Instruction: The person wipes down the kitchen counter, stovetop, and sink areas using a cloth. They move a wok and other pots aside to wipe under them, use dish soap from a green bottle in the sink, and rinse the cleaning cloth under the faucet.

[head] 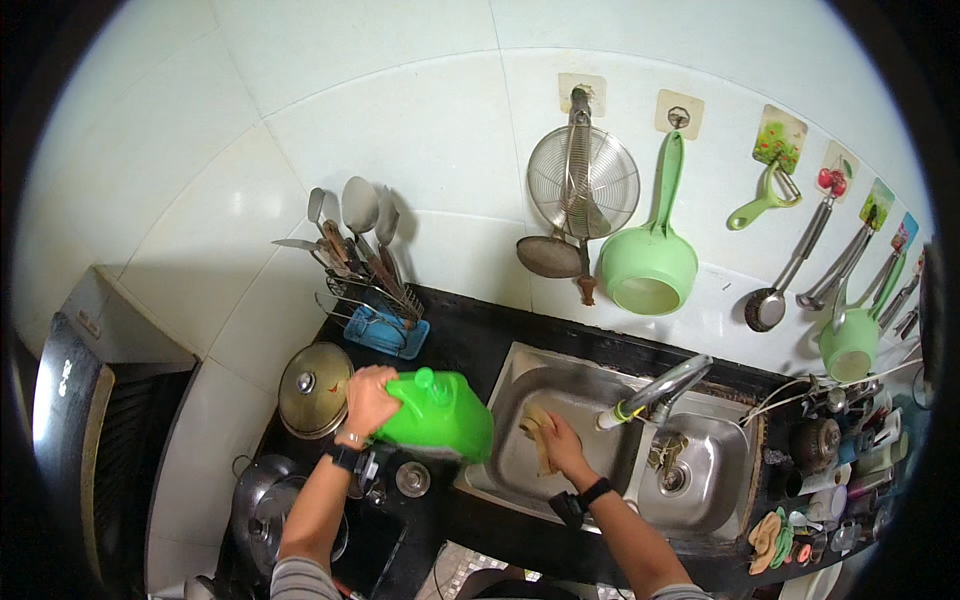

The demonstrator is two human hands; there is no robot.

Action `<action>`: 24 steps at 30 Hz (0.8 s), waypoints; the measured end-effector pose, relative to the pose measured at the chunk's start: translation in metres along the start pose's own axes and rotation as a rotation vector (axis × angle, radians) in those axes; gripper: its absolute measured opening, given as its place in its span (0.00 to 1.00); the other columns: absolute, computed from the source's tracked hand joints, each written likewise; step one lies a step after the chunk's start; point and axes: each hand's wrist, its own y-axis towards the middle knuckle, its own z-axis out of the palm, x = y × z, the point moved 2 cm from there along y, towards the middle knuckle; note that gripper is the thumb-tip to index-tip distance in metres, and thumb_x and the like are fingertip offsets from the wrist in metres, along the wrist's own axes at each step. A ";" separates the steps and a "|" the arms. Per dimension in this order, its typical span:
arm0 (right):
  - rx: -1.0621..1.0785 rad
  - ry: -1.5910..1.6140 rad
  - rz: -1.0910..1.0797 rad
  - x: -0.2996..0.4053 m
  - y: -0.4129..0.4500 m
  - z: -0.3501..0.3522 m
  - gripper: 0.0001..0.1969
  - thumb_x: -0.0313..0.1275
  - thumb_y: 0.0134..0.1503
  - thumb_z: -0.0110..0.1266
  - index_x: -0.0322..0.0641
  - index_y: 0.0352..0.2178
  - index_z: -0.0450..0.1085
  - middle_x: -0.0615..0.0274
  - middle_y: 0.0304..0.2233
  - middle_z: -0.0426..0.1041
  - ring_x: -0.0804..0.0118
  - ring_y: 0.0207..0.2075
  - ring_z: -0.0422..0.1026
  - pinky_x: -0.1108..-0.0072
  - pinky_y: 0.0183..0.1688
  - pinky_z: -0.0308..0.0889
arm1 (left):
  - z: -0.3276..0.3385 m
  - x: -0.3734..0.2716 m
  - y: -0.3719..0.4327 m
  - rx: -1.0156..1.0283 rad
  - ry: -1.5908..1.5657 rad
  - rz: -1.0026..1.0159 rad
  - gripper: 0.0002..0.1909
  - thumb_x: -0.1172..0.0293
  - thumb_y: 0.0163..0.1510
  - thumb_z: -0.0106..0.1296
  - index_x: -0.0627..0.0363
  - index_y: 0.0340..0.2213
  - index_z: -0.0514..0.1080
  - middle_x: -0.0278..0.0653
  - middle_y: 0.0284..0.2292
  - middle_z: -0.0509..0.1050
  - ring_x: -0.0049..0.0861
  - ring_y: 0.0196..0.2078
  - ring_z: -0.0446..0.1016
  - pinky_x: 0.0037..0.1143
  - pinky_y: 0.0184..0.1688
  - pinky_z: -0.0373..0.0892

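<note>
My left hand (pixel 370 401) grips the handle of a bright green plastic jug (pixel 442 416) with a green cap. The jug is tilted on its side, its base towards the sink's left rim. In my right hand (pixel 564 448) is a folded tan cloth (pixel 538 435), held over the large basin (pixel 517 480) of the stainless steel double sink. A chrome faucet (pixel 675 382) with a white nozzle reaches over that basin from the back. Wet scraps of food waste (pixel 666 454) lie by the drain of the smaller right basin (pixel 712 480).
A lidded pot (pixel 315 390) and a dark pot (pixel 262 525) stand at the left. Behind them is a utensil rack (pixel 375 300) on a blue tray (pixel 386 332). A strainer (pixel 583 180) and a green dipper (pixel 649 262) hang on the wall. Cups and jars (pixel 817 442) crowd the right.
</note>
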 end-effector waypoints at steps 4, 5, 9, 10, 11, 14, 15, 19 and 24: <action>0.030 -0.139 -0.226 0.029 0.077 0.027 0.21 0.34 0.58 0.43 0.38 0.52 0.56 0.47 0.49 0.61 0.48 0.48 0.63 0.69 0.49 0.60 | -0.007 -0.029 -0.013 0.176 -0.043 0.217 0.09 0.78 0.23 0.49 0.56 0.16 0.69 0.38 0.17 0.68 0.36 0.23 0.68 0.29 0.25 0.61; 0.069 -0.233 -0.297 0.042 0.092 0.040 0.22 0.33 0.58 0.43 0.40 0.52 0.56 0.47 0.52 0.59 0.47 0.50 0.62 0.69 0.50 0.60 | -0.009 -0.026 -0.020 0.189 -0.007 0.213 0.09 0.78 0.23 0.49 0.55 0.16 0.69 0.37 0.17 0.68 0.35 0.23 0.68 0.28 0.25 0.61; 0.260 -0.383 -0.484 0.051 0.137 0.097 0.23 0.38 0.57 0.44 0.49 0.55 0.55 0.51 0.58 0.50 0.50 0.57 0.53 0.64 0.56 0.52 | -0.013 -0.028 -0.025 0.192 0.007 0.184 0.09 0.78 0.22 0.49 0.55 0.16 0.68 0.35 0.17 0.68 0.32 0.22 0.66 0.26 0.24 0.59; 0.420 -0.748 -0.505 0.059 0.142 0.117 0.24 0.41 0.57 0.43 0.55 0.56 0.54 0.55 0.60 0.47 0.53 0.60 0.46 0.61 0.59 0.45 | -0.012 -0.023 -0.023 0.217 0.016 0.185 0.09 0.78 0.22 0.49 0.54 0.15 0.68 0.34 0.16 0.67 0.31 0.21 0.66 0.26 0.24 0.59; 0.575 -1.117 -0.519 0.059 0.148 0.132 0.25 0.44 0.57 0.42 0.61 0.57 0.52 0.58 0.61 0.43 0.56 0.63 0.40 0.57 0.61 0.38 | -0.011 -0.017 -0.018 0.201 0.027 0.198 0.09 0.77 0.22 0.49 0.54 0.15 0.67 0.33 0.16 0.67 0.30 0.20 0.66 0.26 0.24 0.59; 0.593 -1.054 -0.866 0.028 0.176 0.163 0.27 0.49 0.57 0.40 0.66 0.58 0.48 0.66 0.63 0.38 0.62 0.64 0.30 0.55 0.62 0.27 | -0.008 -0.009 -0.016 0.232 0.024 0.197 0.09 0.76 0.23 0.50 0.54 0.15 0.67 0.33 0.16 0.67 0.29 0.19 0.66 0.25 0.23 0.59; 0.632 -1.024 -0.919 0.021 0.179 0.171 0.28 0.49 0.57 0.40 0.66 0.58 0.47 0.69 0.63 0.37 0.62 0.64 0.31 0.56 0.62 0.28 | -0.005 -0.006 -0.020 0.208 0.016 0.216 0.08 0.75 0.23 0.50 0.54 0.15 0.67 0.32 0.15 0.66 0.29 0.19 0.65 0.25 0.22 0.59; 0.651 -1.117 -1.081 -0.008 0.205 0.189 0.29 0.48 0.56 0.42 0.63 0.58 0.47 0.71 0.62 0.41 0.64 0.64 0.37 0.58 0.62 0.31 | -0.001 -0.008 -0.018 0.186 0.011 0.234 0.09 0.73 0.22 0.51 0.53 0.15 0.67 0.31 0.15 0.66 0.27 0.18 0.65 0.25 0.22 0.59; 0.433 -0.900 -1.130 0.004 0.272 0.207 0.24 0.41 0.55 0.44 0.54 0.53 0.57 0.70 0.57 0.55 0.69 0.59 0.49 0.62 0.61 0.42 | 0.002 0.003 -0.015 0.190 0.041 0.225 0.08 0.71 0.22 0.52 0.51 0.14 0.66 0.30 0.15 0.65 0.25 0.18 0.64 0.23 0.22 0.58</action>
